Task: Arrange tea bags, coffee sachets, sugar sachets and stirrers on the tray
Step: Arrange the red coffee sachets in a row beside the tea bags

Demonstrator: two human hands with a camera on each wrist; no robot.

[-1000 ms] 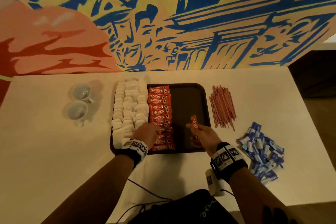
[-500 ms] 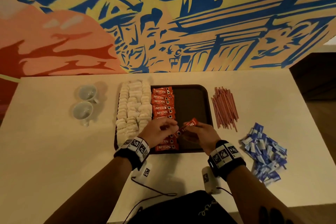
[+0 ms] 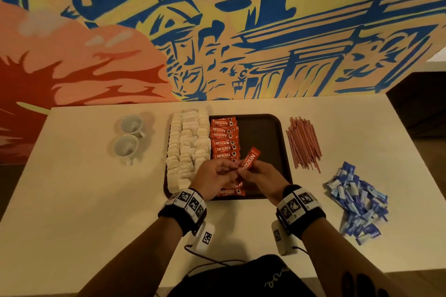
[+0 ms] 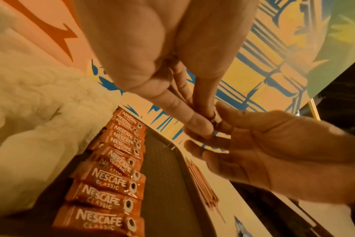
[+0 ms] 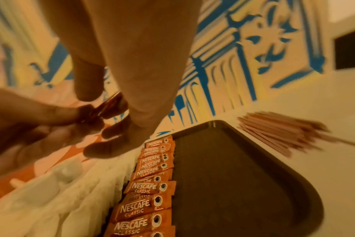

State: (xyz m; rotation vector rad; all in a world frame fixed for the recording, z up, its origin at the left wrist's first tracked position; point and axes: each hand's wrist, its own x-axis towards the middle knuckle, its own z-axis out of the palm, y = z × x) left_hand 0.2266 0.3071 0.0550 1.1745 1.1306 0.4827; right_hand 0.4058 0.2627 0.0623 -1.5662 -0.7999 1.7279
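Holding: both hands meet over the near middle of the dark tray point(image 3: 263, 128), pinching one red Nescafé sachet point(image 3: 249, 161) that angles up toward the upper right.
Left hand point(image 3: 213, 179): fingers point(image 4: 198, 125) narrow, thumb and fingertip closed on the sachet's lower end.
Right hand point(image 3: 261, 177): fingers point(image 5: 113, 109) curled, gripping the same sachet from the right.
Coffee column point(image 3: 224, 142): red sachets in an overlapping row down the tray's centre-left.
Tea bags point(image 3: 187, 147): pale rows filling the tray's left part, beside the coffee.
Stirrers point(image 3: 304, 144): reddish bundle on the bench point(image 3: 72, 200), right of the tray.
Sugar sachets point(image 3: 357, 202): blue-and-white heap at lower right of the bench.
Cups point(image 3: 128, 137): two, left of the tray.
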